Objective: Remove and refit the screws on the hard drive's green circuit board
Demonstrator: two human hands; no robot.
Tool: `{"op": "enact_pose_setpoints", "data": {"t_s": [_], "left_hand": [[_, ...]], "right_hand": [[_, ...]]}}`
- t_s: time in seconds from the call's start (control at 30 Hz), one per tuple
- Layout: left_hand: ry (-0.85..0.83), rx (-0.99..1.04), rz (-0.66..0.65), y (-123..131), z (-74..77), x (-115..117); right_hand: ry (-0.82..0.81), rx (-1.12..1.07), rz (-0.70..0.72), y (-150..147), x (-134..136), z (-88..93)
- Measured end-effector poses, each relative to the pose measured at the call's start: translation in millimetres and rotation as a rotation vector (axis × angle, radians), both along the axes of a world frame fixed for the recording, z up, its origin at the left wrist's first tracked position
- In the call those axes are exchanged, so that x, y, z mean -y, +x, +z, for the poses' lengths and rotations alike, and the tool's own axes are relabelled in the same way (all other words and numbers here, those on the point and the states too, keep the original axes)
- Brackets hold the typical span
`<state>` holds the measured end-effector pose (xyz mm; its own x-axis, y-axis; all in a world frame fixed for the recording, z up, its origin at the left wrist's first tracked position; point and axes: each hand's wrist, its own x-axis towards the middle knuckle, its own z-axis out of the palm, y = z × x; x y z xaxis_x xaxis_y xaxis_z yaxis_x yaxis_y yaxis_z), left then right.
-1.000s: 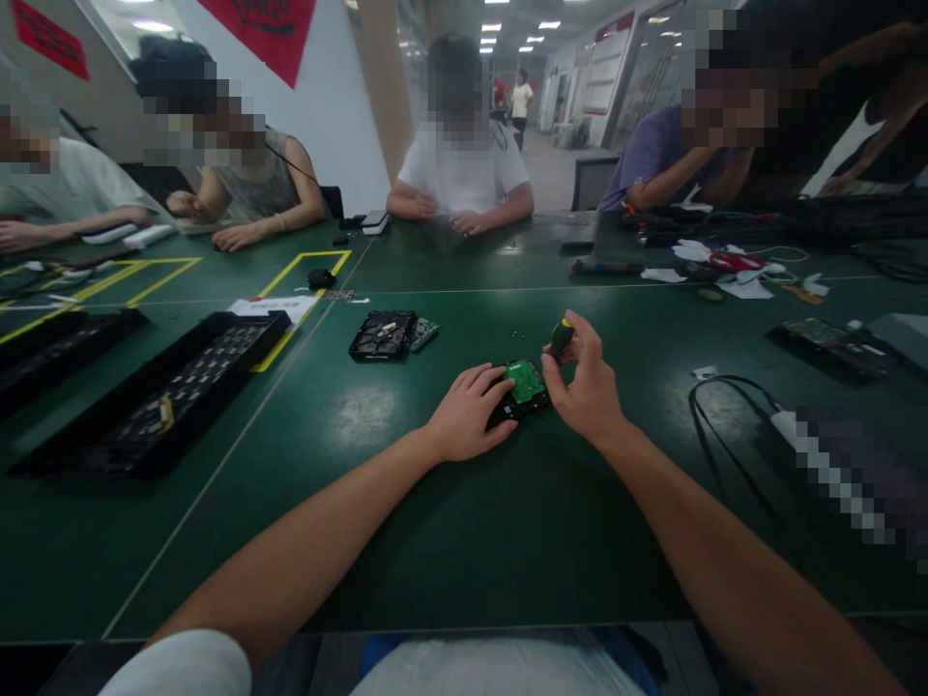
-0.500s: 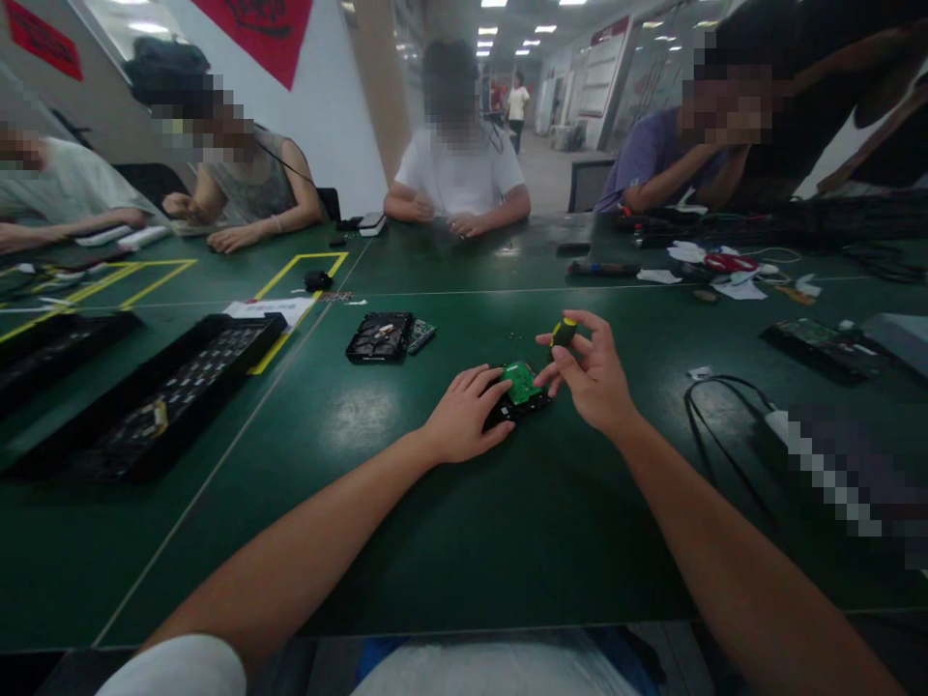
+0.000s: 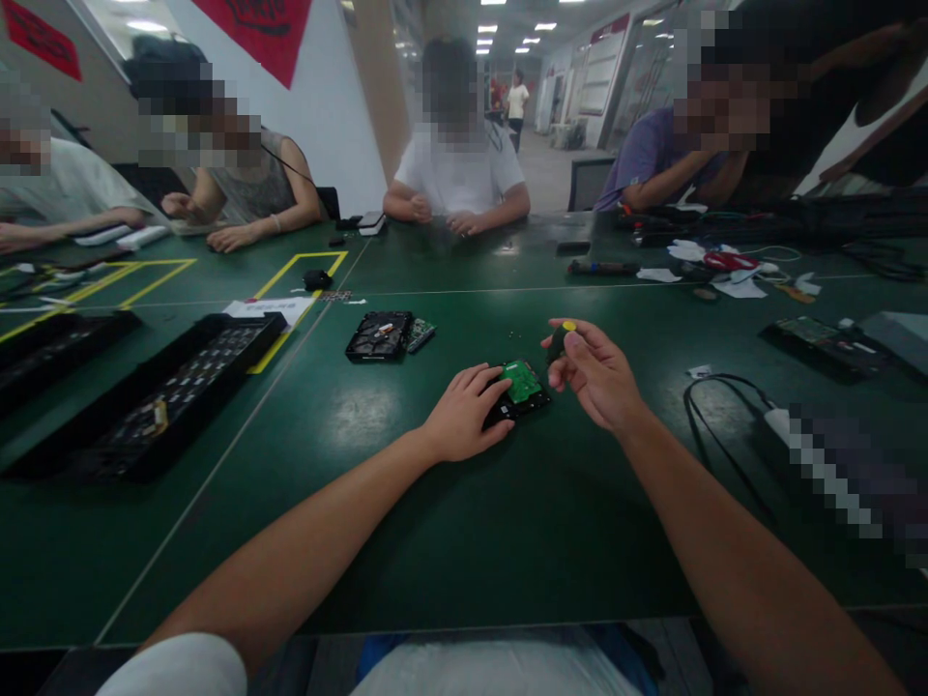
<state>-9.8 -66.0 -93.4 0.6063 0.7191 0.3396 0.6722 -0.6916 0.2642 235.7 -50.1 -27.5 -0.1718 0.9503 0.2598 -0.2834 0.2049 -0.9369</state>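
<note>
And here we are, mid-table: a black hard drive (image 3: 535, 398) lies flat on the green table (image 3: 464, 541), right btwn the two hands, its green board (image 3: 520, 377) facing up. L hand (image 3: 468, 414) is draped over its left part, fingers spread a bit, a couple of tips at the board's edge, thumb along the near side; firm grip or just light pressure, can't tell. Over to the R hand (image 3: 598, 377), just beside the drive's right end, raised: thumb & fingers pinched round a screwdriver (image 3: 557, 345), dark handle w/ a yellow cap, tilted, cap up. Its shaft & tip don't show clearly, so contact w/ the drive: can't say.

Just beyond, some tiny bits (image 3: 513, 335), too small to ID. Farther L, a 2nd drive (image 3: 377, 336) w/ small pieces on top, & a loose board (image 3: 420, 334) right next to it. Past that, a long black tray (image 3: 239, 350) w/ parts inside. Way out R, a black cable (image 3: 707, 454) loops on the table. Opposite, a person in a white shirt (image 3: 456, 179) sits, forearms on the table.
</note>
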Motion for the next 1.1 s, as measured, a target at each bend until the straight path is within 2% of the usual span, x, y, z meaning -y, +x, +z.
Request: {"op": "enact_pose_setpoints", "data": {"t_s": [0.2, 0.37, 0.67, 0.93, 1.1], "left_hand": [[0.006, 0.005, -0.010, 0, -0.5, 0], [0.004, 0.012, -0.010, 0, 0.1, 0], [0.013, -0.010, -0.002, -1, -0.9, 0], [0.014, -0.018, -0.003, 0, -0.6, -1], [-0.001, -0.004, -0.002, 0, -0.1, 0]], "right_hand": [[-0.140, -0.128, 0.054, 5, -2, 3.1], [-0.231, -0.142, 0.151, 9, -3, 5.9], [-0.268, -0.126, 0.126, 4, 4, 15.9], [-0.201, -0.110, 0.103, 4, 2, 7.6], [-0.174, -0.089, 0.083, 3, 3, 9.0]]}}
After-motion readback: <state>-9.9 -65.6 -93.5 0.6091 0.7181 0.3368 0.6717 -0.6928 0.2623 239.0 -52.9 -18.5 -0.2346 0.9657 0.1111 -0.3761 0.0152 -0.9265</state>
